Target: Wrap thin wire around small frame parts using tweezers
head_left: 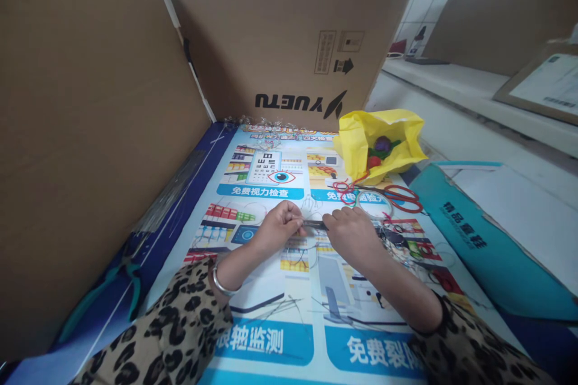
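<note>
Near the middle of the printed sheet point(266, 307), my left hand point(280, 225) pinches a thin wire. My right hand point(351, 231) is closed around a dark, slim tool point(316, 224), whose narrow tip points left and meets the wire at my left fingertips. The handle of that tool is hidden in my right fist. Thin wire pieces point(275, 310) lie on the sheet below my hands. Beyond my right hand are red-handled scissors point(401, 198), a red cord point(344, 191) and tangled wires beside my right wrist.
A yellow bag point(354, 144) with coloured yarn stands at the back right. A teal box point(483, 246) is on the right. Teal-handled pliers point(108, 283) and a bundle of straight wires point(169, 192) lie left. Cardboard panels point(271, 30) rise at the left and back.
</note>
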Motion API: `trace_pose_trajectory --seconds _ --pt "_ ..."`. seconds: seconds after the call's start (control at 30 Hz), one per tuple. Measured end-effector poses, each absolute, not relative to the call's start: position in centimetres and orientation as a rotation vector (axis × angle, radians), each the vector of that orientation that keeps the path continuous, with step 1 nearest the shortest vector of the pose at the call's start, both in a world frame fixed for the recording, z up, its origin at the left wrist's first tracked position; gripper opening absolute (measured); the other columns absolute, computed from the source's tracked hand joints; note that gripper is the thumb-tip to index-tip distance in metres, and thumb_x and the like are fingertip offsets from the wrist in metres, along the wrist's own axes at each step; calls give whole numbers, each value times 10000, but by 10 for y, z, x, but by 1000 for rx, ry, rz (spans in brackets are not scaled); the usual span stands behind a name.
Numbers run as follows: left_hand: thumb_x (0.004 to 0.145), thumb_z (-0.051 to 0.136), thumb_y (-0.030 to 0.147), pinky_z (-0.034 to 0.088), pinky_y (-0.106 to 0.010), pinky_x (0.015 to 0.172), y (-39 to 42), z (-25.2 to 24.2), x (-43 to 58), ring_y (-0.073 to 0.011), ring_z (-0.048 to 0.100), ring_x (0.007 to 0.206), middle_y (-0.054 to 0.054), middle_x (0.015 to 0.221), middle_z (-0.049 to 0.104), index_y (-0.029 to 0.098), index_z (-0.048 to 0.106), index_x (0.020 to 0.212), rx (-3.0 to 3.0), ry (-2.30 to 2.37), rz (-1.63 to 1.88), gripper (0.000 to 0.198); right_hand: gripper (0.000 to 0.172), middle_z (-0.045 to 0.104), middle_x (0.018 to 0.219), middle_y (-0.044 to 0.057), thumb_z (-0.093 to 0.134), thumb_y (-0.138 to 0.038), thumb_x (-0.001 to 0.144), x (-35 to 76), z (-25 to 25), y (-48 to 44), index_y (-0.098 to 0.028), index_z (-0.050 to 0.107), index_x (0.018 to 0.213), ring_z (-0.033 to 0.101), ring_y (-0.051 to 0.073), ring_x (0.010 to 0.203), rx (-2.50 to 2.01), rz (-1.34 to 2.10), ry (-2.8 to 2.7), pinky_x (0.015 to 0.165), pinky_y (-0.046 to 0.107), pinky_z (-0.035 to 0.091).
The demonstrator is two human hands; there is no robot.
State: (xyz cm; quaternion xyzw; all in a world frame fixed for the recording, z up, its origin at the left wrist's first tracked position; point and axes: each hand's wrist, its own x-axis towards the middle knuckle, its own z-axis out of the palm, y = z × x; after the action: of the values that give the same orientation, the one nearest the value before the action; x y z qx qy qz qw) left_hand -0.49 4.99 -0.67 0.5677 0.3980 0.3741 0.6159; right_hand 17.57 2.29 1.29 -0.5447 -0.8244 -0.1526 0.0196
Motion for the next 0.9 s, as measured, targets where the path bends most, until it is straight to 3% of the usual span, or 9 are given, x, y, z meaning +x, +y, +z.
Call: trace_pose_trajectory --seconds 0.9 --pt "785 497 265 419 -209 568 47 -13 -2 -107 578 582 20 623 612 191 439 823 1470 991 928 102 126 612 686 59 467 -120 756 174 18 21 -167 584 747 525 168 665 -1733 -446 -2588 615 308 222"
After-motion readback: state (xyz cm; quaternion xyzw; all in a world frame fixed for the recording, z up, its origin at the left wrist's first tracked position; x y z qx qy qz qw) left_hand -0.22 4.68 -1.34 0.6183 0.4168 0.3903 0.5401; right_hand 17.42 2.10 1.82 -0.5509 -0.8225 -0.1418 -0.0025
